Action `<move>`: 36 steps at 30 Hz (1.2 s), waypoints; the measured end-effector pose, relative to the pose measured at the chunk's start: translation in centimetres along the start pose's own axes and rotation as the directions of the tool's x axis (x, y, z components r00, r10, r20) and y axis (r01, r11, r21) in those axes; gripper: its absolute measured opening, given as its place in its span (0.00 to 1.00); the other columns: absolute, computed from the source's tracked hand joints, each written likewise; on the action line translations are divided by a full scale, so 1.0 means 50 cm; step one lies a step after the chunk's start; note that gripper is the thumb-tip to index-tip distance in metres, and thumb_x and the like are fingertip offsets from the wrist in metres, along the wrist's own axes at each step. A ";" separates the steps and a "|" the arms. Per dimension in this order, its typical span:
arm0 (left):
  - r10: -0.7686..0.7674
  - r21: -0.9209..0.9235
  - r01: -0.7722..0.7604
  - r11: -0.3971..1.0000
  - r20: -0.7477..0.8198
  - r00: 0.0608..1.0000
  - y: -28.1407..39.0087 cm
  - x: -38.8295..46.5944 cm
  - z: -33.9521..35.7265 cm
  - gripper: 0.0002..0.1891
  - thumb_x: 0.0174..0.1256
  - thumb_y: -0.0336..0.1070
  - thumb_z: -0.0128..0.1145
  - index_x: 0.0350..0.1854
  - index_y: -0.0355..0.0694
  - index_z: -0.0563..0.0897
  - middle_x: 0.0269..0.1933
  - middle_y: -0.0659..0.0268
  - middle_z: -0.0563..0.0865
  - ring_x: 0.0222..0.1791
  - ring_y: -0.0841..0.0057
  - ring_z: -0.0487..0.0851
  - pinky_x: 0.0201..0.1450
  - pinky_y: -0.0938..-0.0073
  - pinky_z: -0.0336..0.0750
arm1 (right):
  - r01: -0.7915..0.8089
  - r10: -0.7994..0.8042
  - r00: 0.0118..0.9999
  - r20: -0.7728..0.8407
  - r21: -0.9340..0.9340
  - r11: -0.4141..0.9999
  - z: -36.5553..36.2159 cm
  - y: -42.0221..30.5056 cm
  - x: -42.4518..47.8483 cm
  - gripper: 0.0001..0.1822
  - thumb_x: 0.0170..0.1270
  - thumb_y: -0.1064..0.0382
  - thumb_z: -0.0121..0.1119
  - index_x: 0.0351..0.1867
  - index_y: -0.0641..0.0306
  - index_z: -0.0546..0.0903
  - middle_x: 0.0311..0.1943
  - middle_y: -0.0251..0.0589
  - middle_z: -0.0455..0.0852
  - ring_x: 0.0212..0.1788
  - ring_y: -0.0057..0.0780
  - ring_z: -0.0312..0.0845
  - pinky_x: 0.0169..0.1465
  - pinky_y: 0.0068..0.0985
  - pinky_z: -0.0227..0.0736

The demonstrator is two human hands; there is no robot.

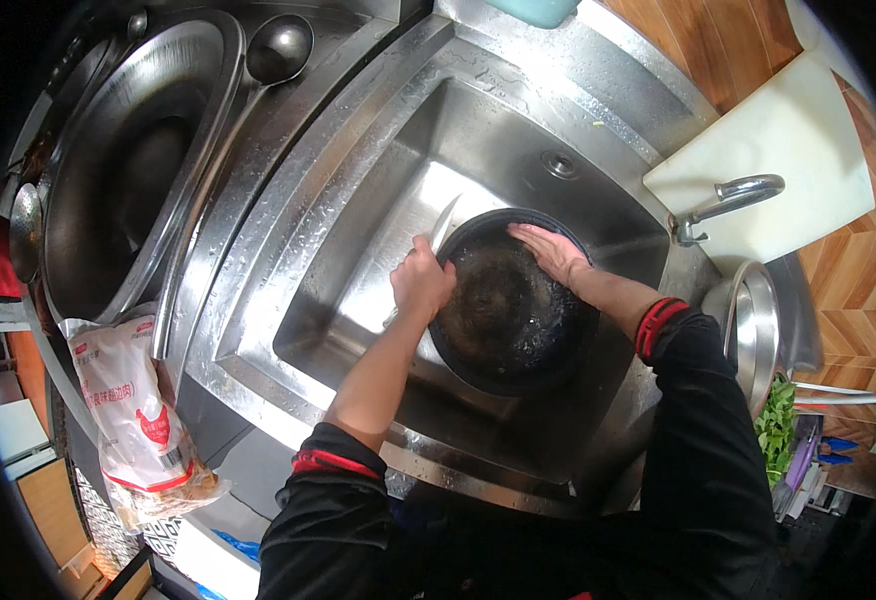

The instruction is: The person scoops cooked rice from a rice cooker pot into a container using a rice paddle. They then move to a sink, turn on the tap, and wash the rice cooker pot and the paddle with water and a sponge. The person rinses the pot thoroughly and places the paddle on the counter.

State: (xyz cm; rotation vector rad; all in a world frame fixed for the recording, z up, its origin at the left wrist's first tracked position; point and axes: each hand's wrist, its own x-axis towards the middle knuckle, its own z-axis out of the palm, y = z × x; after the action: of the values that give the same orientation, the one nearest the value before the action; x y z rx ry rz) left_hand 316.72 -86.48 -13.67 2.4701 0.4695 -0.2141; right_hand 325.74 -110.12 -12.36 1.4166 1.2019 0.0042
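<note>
A round black pan (494,315) rests in the stainless steel sink (475,135), its inside wet and a little water shining at the bottom. My left hand (421,279) is closed at the pan's left rim, the thumb lying over the rim. Behind that hand runs a long, bright metal tool (447,217) shaped like a blade; whether the fingers also hold it I cannot tell. Inside the pan, my right hand (550,251) lies flat with straight fingers against the upper right wall, holding nothing.
A chrome faucet (730,196) stands right of the sink, by a white cutting board (775,157). Metal bowls (753,330) and leafy greens (775,427) sit beside my right arm. Leftward are a large wok (138,165), a long ladle (279,49) and a printed plastic bag (134,405).
</note>
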 end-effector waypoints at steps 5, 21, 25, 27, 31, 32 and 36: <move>-0.040 0.006 0.040 0.999 0.049 0.998 0.002 0.007 -0.008 0.26 0.55 0.44 0.63 0.51 0.35 0.69 0.39 0.48 0.86 0.41 0.54 0.85 0.48 0.56 0.76 | -0.017 -0.051 0.972 0.230 0.284 0.959 0.041 -0.105 0.014 0.33 0.71 0.51 0.33 0.74 0.60 0.49 0.77 0.38 0.36 0.78 0.36 0.24 0.76 0.40 0.19; -0.027 0.031 0.026 0.999 0.015 1.000 0.004 0.006 -0.003 0.24 0.56 0.45 0.61 0.48 0.34 0.69 0.38 0.47 0.85 0.41 0.52 0.85 0.48 0.55 0.76 | -0.086 0.176 0.978 0.111 0.986 -0.141 -0.191 -0.137 0.071 0.28 0.56 0.57 0.60 0.57 0.68 0.70 0.48 0.53 0.81 0.46 0.48 0.80 0.46 0.38 0.75; -0.012 0.026 0.012 1.000 0.017 1.000 0.011 0.008 0.001 0.24 0.56 0.45 0.61 0.47 0.34 0.69 0.38 0.46 0.85 0.41 0.51 0.84 0.48 0.55 0.76 | 0.151 0.234 0.949 -0.211 0.957 0.249 -0.151 -0.233 0.050 0.33 0.56 0.53 0.61 0.63 0.60 0.66 0.62 0.57 0.68 0.65 0.54 0.62 0.65 0.46 0.60; -0.019 0.025 0.019 1.000 0.019 1.000 0.009 0.006 -0.005 0.24 0.56 0.45 0.61 0.47 0.34 0.69 0.38 0.45 0.85 0.40 0.50 0.85 0.48 0.55 0.76 | 0.234 0.282 0.892 -0.355 0.893 0.385 -0.144 -0.278 0.073 0.35 0.56 0.49 0.61 0.66 0.53 0.65 0.68 0.56 0.60 0.72 0.55 0.50 0.70 0.52 0.48; -0.037 0.029 0.037 0.999 0.022 0.999 0.001 0.007 -0.011 0.24 0.56 0.45 0.61 0.47 0.33 0.69 0.37 0.44 0.85 0.41 0.50 0.85 0.49 0.56 0.76 | 0.186 0.183 0.956 -0.228 0.957 0.220 -0.135 -0.215 0.138 0.30 0.62 0.44 0.55 0.64 0.50 0.69 0.69 0.50 0.60 0.70 0.59 0.51 0.69 0.57 0.44; -0.038 0.029 0.037 0.999 0.022 0.999 0.000 0.008 -0.008 0.24 0.56 0.45 0.61 0.47 0.32 0.69 0.37 0.44 0.85 0.41 0.50 0.85 0.49 0.56 0.76 | 0.125 0.023 0.992 -0.127 0.989 0.077 -0.129 -0.170 0.136 0.33 0.63 0.39 0.51 0.66 0.51 0.67 0.70 0.46 0.60 0.71 0.60 0.50 0.70 0.59 0.40; -0.035 0.019 0.034 0.999 0.043 0.998 0.013 0.004 -0.015 0.24 0.56 0.45 0.60 0.47 0.32 0.69 0.37 0.44 0.85 0.41 0.50 0.85 0.49 0.55 0.76 | -0.209 0.225 0.940 0.259 0.952 -0.223 -0.036 -0.213 0.108 0.40 0.64 0.35 0.46 0.71 0.55 0.57 0.71 0.56 0.51 0.71 0.63 0.46 0.70 0.61 0.34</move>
State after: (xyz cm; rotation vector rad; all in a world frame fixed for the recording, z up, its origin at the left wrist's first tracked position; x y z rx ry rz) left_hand 317.21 -86.47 -12.79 2.4715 0.4938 -0.2872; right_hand 320.37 -108.06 -23.01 3.1042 0.7412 -0.9595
